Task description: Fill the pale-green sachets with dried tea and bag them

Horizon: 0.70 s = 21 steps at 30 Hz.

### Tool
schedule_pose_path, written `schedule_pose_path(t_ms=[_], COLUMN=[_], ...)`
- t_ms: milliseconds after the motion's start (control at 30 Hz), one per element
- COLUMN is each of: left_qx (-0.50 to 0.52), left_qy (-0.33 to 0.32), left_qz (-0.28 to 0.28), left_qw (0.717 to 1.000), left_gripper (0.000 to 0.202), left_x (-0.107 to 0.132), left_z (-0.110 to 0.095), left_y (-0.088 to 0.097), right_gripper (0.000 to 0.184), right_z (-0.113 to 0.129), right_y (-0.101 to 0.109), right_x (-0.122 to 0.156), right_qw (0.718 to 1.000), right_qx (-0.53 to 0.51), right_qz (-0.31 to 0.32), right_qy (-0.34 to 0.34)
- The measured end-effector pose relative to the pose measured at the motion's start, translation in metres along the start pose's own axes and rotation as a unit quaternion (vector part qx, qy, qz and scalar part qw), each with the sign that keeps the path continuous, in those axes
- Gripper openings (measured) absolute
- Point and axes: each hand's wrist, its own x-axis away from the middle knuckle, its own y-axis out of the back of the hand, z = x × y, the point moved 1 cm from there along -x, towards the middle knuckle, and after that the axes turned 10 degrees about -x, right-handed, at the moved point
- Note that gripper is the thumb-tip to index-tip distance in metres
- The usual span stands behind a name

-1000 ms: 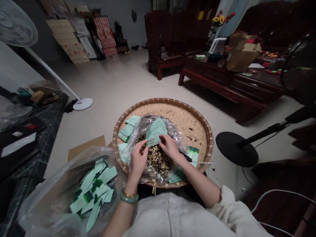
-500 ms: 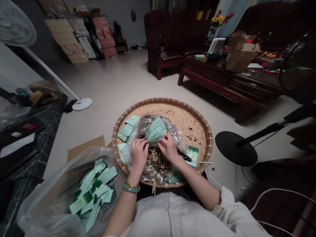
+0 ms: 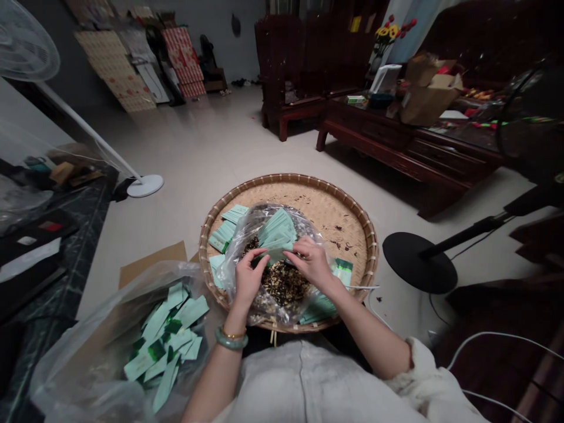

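Observation:
My left hand (image 3: 250, 276) and my right hand (image 3: 311, 261) pinch a pale green paper packet (image 3: 275, 252) between their fingertips, just over a clear plastic bag (image 3: 235, 273). Inside that bag lie a fanned stack of matching packets (image 3: 277, 229) and a heap of dark, loose dried tea or flower bits (image 3: 285, 283). The bag rests on a round woven bamboo tray (image 3: 348, 235). More green packets lie on the tray around the bag. A jade bangle and a thin gold bangle (image 3: 231, 339) circle my left wrist.
At lower left, a large plastic bag (image 3: 94, 346) holds several green packets and rests on brown cardboard. A dark stone counter (image 3: 74, 241) runs along the left. A black fan base (image 3: 418, 261) stands on the right, and a white fan base (image 3: 145, 185) stands at the left.
My right hand has shifted slightly right and upward, and the black handle beside it no longer shows. My left fingers now reach further toward the packet.

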Motion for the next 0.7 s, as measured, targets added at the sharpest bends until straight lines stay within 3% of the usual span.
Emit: schedule_pose_path(t_ms=[133, 233, 333, 500, 700], left_qx=[0.177, 0.259, 0.271, 0.236, 0.192], left_qy=[0.086, 0.109, 0.126, 0.123, 0.091], left_qz=[0.034, 0.058, 0.078, 0.118, 0.138], left_qw=[0.98, 0.958, 0.951, 0.957, 0.967], left_gripper=[0.03, 0.031, 0.035, 0.043, 0.049], left_x=[0.004, 0.007, 0.008, 0.007, 0.009], left_z=[0.004, 0.003, -0.002, -0.004, -0.001], left_y=[-0.007, -0.01, -0.008, -0.003, -0.002], right_gripper=[0.016, 0.024, 0.032, 0.039, 0.047], right_z=[0.001, -0.002, -0.006, -0.01, -0.006], right_y=[-0.001, -0.004, -0.006, -0.001, -0.001], right_x=[0.002, 0.004, 0.005, 0.004, 0.002], right_qw=[0.992, 0.954, 0.918, 0.922, 0.885], right_qx=[-0.092, -0.214, -0.288, -0.276, -0.337], right_qz=[0.034, 0.096, 0.124, 0.11, 0.17], right_qy=[-0.085, -0.185, -0.242, -0.249, -0.275])
